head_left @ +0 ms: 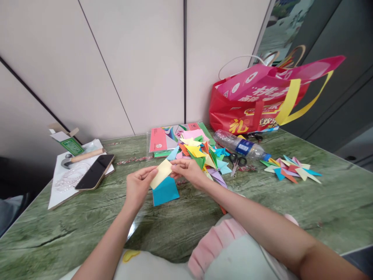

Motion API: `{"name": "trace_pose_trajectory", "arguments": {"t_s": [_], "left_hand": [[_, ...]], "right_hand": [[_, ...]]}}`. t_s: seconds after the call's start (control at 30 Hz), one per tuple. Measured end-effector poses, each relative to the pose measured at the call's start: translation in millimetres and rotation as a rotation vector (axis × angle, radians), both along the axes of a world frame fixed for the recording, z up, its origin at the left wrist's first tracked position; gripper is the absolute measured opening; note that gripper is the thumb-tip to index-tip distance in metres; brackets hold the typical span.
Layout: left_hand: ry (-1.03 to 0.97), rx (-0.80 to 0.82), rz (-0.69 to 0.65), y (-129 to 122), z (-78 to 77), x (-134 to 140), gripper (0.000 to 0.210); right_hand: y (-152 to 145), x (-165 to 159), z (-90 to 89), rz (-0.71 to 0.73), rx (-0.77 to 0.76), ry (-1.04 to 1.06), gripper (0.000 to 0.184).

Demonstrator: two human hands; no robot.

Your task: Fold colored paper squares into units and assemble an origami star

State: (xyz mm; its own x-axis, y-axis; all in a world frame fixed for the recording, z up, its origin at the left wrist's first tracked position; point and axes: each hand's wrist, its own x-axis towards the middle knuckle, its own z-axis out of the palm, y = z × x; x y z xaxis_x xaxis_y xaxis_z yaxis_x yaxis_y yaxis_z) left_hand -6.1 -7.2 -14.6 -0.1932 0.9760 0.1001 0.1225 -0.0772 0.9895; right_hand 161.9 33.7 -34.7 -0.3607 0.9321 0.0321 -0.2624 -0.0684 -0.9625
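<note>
A small pale yellow piece of paper, which looks folded into a rectangle, is held up between my two hands. My left hand pinches its left edge between thumb and fingers. At its upper right side, my right hand grips the paper with the fingertips. Below it on the table lies a blue square of paper. Just beyond my right hand is a heap of folded paper pieces in many colours, partly hidden by that hand.
Behind the heap lie paper packs. Scissors, a plastic bottle and a red bag stand or lie to the right, with a folded-paper cluster. At left are a phone, a hammer and a small green box.
</note>
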Motion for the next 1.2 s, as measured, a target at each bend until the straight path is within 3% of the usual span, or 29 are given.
{"name": "trace_pose_trajectory", "arguments": {"t_s": [0.33, 0.5, 0.77, 1.03, 1.2], "left_hand": [[-0.052, -0.098, -0.017, -0.2, 1.2, 0.7, 0.027], [0.003, -0.139, -0.072, 0.2, -0.6, 1.8, 0.024], [0.107, -0.142, -0.107, -2.6, 4.5, 5.5, 0.022], [0.071, -0.176, -0.112, -2.5, 3.8, 4.3, 0.023], [-0.053, -0.191, -0.135, -2.4, 5.2, 3.9, 0.033]], "right_hand": [[-0.4, -2.2, -3.1, 0.017, 0.11, -0.037, 0.031], [-1.3, 1.7, -4.5, 0.141, 0.248, -0.176, 0.022], [-1.9, 3.1, -6.8, 0.243, 0.195, -0.195, 0.031], [-1.9, 4.1, -6.1, 0.206, 0.174, -0.186, 0.034], [-2.1, 2.7, -5.6, 0.157, 0.112, -0.143, 0.035]]}}
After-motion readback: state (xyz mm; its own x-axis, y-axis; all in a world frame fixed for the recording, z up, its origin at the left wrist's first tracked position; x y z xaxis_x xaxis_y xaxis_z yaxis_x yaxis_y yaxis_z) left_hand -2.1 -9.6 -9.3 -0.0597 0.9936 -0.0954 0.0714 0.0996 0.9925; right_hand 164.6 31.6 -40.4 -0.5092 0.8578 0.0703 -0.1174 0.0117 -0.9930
